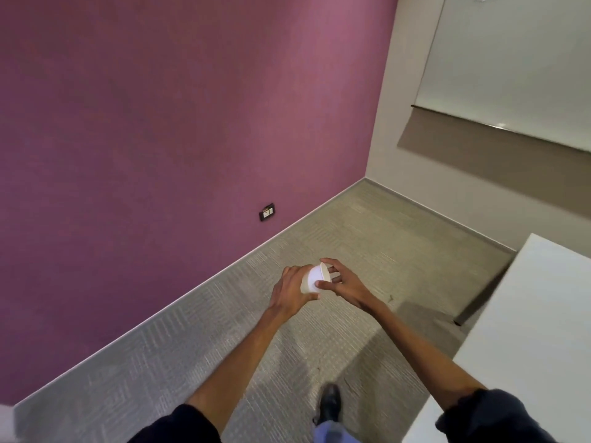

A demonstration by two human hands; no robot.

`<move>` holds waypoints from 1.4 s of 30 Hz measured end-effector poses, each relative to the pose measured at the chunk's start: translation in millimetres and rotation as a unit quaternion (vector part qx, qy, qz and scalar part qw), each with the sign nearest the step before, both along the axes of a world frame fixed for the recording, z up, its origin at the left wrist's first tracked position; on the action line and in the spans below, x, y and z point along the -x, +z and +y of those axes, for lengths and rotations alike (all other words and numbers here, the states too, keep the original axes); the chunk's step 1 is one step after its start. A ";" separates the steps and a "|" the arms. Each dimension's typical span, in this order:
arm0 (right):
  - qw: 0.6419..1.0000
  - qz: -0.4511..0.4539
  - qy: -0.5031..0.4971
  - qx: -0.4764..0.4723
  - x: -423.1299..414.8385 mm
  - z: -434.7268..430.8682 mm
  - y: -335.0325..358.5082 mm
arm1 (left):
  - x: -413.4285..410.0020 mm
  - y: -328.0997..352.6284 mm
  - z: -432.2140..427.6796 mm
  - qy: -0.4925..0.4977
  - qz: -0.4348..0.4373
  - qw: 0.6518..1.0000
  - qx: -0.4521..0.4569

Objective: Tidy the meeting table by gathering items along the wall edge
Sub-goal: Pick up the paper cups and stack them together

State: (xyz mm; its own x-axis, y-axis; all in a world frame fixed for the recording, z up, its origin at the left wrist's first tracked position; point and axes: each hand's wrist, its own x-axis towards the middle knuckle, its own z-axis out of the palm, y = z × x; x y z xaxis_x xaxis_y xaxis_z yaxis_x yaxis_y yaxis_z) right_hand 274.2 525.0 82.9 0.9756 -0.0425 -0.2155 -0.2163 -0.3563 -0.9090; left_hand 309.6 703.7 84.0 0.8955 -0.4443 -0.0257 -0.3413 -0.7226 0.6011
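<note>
A small white paper cup (315, 278) is held in the air between both hands, above the grey patterned carpet floor (198, 346) and well apart from the pale white tabletop (527, 314) whose corner shows at the right. The cup lies tilted on its side, with its open mouth towards the right hand (343, 282). The left hand (292, 290) wraps its fingers round the base end, clamped on the cup. The right hand's thumb presses on the cup's side and its forefinger arches over the rim, while its other fingers spread apart just past the mouth. Both forearms are bare, with dark sleeves (179, 426) pushed up. A black wall socket (267, 212) sits low on the purple textured wall (160, 123). A black shoe (331, 401) stands on the carpet below the arms.
</note>
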 end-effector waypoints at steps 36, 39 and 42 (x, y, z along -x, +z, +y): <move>0.967 -0.024 -0.230 -0.103 -420.1 -335.6 -4.4 | -487.0 1.6 -359.2 -0.187 -0.045 0.981 -0.028; 0.960 -0.025 -0.259 -0.105 -451.6 -375.8 4.6 | -528.8 6.0 -406.2 -0.213 -0.041 0.976 -0.013; 0.952 -0.046 -0.284 -0.104 -480.5 -415.2 13.0 | -565.6 16.7 -451.6 -0.237 -0.026 0.971 0.009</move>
